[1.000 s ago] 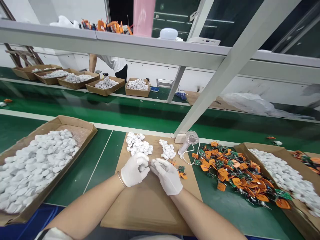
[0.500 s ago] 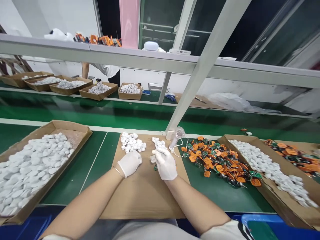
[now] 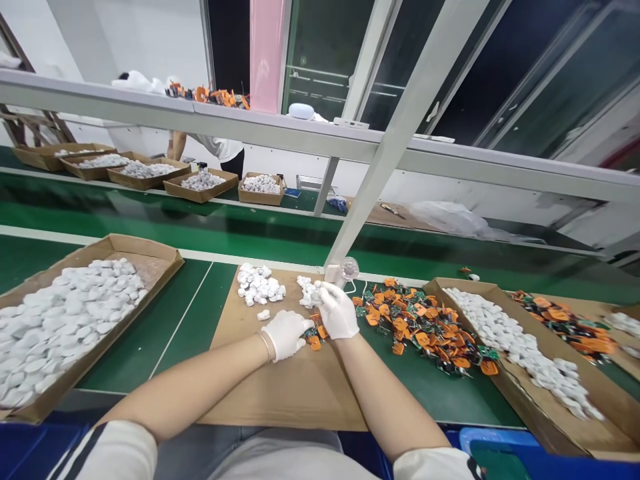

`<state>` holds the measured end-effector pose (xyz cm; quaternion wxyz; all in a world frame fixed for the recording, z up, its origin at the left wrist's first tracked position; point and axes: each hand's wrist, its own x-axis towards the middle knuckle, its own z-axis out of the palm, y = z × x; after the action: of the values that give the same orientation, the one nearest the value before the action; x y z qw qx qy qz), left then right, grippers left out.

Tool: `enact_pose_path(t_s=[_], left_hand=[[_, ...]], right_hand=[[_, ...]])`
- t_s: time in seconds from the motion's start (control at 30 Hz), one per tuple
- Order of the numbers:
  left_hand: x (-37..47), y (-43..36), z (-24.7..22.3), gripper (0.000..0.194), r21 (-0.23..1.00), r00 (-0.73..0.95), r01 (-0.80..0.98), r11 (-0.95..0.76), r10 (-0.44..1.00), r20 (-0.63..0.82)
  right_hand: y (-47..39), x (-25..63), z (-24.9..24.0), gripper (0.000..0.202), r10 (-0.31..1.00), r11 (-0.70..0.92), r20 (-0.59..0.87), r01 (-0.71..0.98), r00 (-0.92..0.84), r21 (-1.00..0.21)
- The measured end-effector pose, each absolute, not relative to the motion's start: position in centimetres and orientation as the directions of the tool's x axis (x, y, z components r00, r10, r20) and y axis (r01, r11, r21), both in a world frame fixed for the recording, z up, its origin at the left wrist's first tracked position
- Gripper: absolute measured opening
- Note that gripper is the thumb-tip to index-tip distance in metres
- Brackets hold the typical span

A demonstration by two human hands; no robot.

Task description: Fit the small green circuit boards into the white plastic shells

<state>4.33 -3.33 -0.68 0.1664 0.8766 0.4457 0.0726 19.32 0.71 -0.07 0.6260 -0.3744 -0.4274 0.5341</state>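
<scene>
My left hand [image 3: 286, 335], in a white glove, reaches to a few orange parts with green circuit boards [image 3: 314, 343] on the brown cardboard sheet [image 3: 285, 393]. Its fingers are bent together at the edge of these parts; the exact grip is partly hidden. Just beyond, my gloved right hand [image 3: 338, 312] has its fingertips pinched at a small pile of white pieces [image 3: 306, 292], apparently on one white piece. A larger pile of white rounded pieces [image 3: 260, 285] lies to the left, with a single white piece [image 3: 263, 315] apart from it, near my left hand.
A big heap of orange parts [image 3: 415, 320] lies to the right. Cardboard trays of white pieces stand left [image 3: 165, 257] and right [image 3: 555, 427]. A small clear fan-like device [image 3: 350, 269] stands by the slanted post [image 3: 370, 180]. Behind the far bench, a person [image 3: 220, 148] is partly visible.
My left hand has moved right, from beside the larger white pile to the orange parts. A lone white piece now shows near where it was. My right hand has shifted slightly up, towards the small pile.
</scene>
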Motion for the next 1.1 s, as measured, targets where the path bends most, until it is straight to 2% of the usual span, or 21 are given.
enact_pose_path(t_s=[0.1,0.17,0.23,0.27,0.33,0.4,0.5,0.6,0.67,0.8,0.87,0.9,0.93,1.0,1.1], left_hand=[[3.5,-3.0,-1.0,0.039,0.407,0.580,0.746,-0.527,0.814,-0.010],[2.0,-2.7,-1.6,0.042,0.578,0.523,0.685,-0.443,0.852,0.033],[0.4,-2.4,-2.3,0.036,0.817,0.419,0.474,-0.329,0.900,0.119],[-0.3,-2.3,-2.7,0.032,0.896,0.358,0.339,-0.287,0.920,0.159],[-1.0,-2.3,-3.5,0.029,0.963,0.271,0.115,-0.245,0.940,0.207],[-1.1,-2.5,-4.0,0.030,0.977,0.265,-0.047,-0.207,0.941,0.212],[-0.8,-3.1,-4.0,0.027,0.959,0.333,-0.223,-0.174,0.911,0.242],[-0.6,-3.5,-3.3,0.016,0.959,0.340,-0.226,-0.168,0.910,0.239],[-0.5,-3.6,-2.9,0.015,0.968,0.298,-0.206,-0.141,0.933,0.200],[0.0,-3.6,-2.2,0.019,0.970,0.210,-0.238,-0.058,0.972,0.110],[0.2,-3.7,-1.9,0.022,0.962,0.202,-0.274,0.007,0.978,0.050],[0.3,-3.8,-1.8,0.024,0.957,0.207,-0.289,0.040,0.978,0.022],[0.4,-3.8,-1.7,0.026,0.952,0.216,-0.298,0.066,0.976,0.000],[0.4,-3.9,-1.6,0.029,0.947,0.231,-0.311,0.084,0.973,-0.011],[0.3,-4.0,-1.3,0.033,0.936,0.222,-0.346,0.059,0.975,0.020]], right_hand=[[0.1,19.3,-0.7,0.036,0.992,0.115,0.122,-0.305,-0.006,-0.945],[-0.5,19.7,-0.8,0.030,0.992,0.114,0.125,-0.259,-0.027,-0.959],[-1.4,20.2,-0.8,0.024,0.980,0.194,0.198,-0.118,-0.017,-0.974],[-1.9,20.4,-0.9,0.021,0.965,0.262,0.262,-0.007,-0.022,-0.965],[-2.8,20.5,-1.3,0.017,0.921,0.390,0.382,0.190,-0.080,-0.901],[-3.7,20.3,-1.8,0.018,0.887,0.461,0.440,0.248,-0.138,-0.852],[-4.3,19.8,-2.4,0.020,0.860,0.511,0.488,0.235,-0.150,-0.827],[-4.3,19.6,-2.3,0.022,0.829,0.558,0.525,0.219,-0.191,-0.801],[-4.2,19.6,-1.9,0.026,0.779,0.618,0.562,0.191,-0.278,-0.762],[-4.0,19.4,-1.0,0.028,0.548,0.765,0.577,0.086,-0.605,-0.638],[-4.1,19.1,-0.8,0.026,0.444,0.785,0.524,0.033,-0.727,-0.619],[-4.2,19.1,-0.8,0.024,0.433,0.777,0.506,0.025,-0.746,-0.629],[-4.3,19.1,-0.8,0.022,0.463,0.755,0.498,0.032,-0.733,-0.655],[-4.6,19.2,-1.1,0.017,0.623,0.645,0.490,0.046,-0.610,-0.763],[-4.9,19.4,-1.9,0.017,0.870,0.308,0.327,-0.112,-0.370,-0.945]])
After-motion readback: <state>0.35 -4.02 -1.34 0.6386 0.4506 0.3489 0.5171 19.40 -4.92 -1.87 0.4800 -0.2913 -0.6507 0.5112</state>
